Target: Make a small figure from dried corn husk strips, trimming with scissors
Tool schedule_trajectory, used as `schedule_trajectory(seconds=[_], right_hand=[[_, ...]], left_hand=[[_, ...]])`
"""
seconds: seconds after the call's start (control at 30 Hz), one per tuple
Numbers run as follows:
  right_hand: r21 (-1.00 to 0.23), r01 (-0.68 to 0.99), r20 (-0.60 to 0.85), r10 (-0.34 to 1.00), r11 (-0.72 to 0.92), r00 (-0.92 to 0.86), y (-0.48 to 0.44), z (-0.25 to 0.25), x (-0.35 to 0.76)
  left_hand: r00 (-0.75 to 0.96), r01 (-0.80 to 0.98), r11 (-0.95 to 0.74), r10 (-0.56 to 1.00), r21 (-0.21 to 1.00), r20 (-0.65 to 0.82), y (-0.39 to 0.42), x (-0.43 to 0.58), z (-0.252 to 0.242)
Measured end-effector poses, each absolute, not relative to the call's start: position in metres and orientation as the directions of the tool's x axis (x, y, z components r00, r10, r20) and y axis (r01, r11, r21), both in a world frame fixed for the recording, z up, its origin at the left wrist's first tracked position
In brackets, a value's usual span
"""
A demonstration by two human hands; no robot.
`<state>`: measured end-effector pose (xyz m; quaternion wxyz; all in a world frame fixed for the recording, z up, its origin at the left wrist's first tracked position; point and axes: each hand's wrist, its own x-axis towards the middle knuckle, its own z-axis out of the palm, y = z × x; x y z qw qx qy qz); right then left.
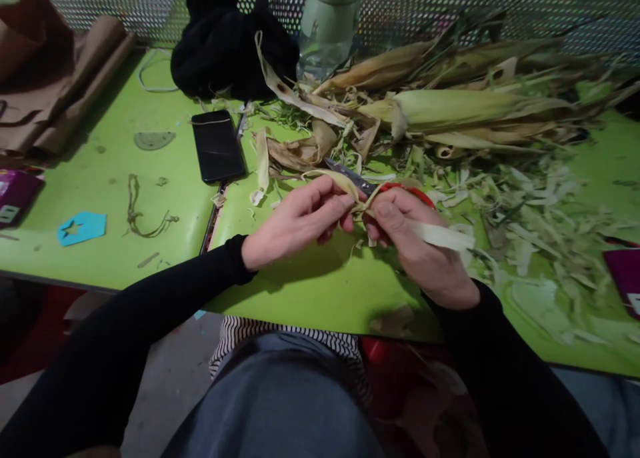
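Observation:
Both hands meet over the green table near its front edge, each pinching strips of pale corn husk [345,183]. My left hand [305,215] is closed on a husk strip that curls up over its fingertips. Thumb and fingers of my right hand [413,238] press on the same husk, and a flat whitish end [440,235] sticks out to the right beneath the thumb. Just beyond the fingers lie scissors [356,178] with dark blades and red handles; whether the right hand touches them I cannot tell. The place where the strips join is partly hidden by the fingers.
Whole corn husks [460,108] are heaped at the back right, with husk scraps [540,225] strewn before them. A black phone [218,146], a green bottle [330,25] and a black cloth bag [225,45] stand or lie behind. Brown paper [75,78] lies far left.

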<state>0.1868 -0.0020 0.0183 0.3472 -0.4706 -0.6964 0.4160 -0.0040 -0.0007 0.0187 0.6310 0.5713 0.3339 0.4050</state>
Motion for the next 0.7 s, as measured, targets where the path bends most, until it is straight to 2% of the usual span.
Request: schedule_trajectory(seconds=[0.13,0.3,0.47,0.7], right_hand=[[-0.913,0.357,0.060,0.931,0.197,-0.361,-0.0039,0.0184,0.1847],[-0.936,0.297,0.088,0.945,0.187,-0.316,-0.0044,0.0148,0.1817],[-0.939,0.307,0.050,0.946,0.154,-0.320,-0.0028,0.0139,0.1812],[-0.862,0.394,0.196,0.927,0.318,-0.320,-0.0067,0.0142,0.1832]], left_hand=[[0.464,-0.114,0.047,0.886,0.992,0.011,-0.0017,-0.0028,0.0175],[0.408,-0.147,0.083,0.913,0.986,-0.016,-0.0039,-0.0012,0.0189],[0.441,-0.147,0.132,0.896,0.980,-0.054,-0.0051,0.0007,0.0162],[0.437,-0.206,0.172,0.897,0.963,-0.067,-0.0083,0.0046,0.0152]])
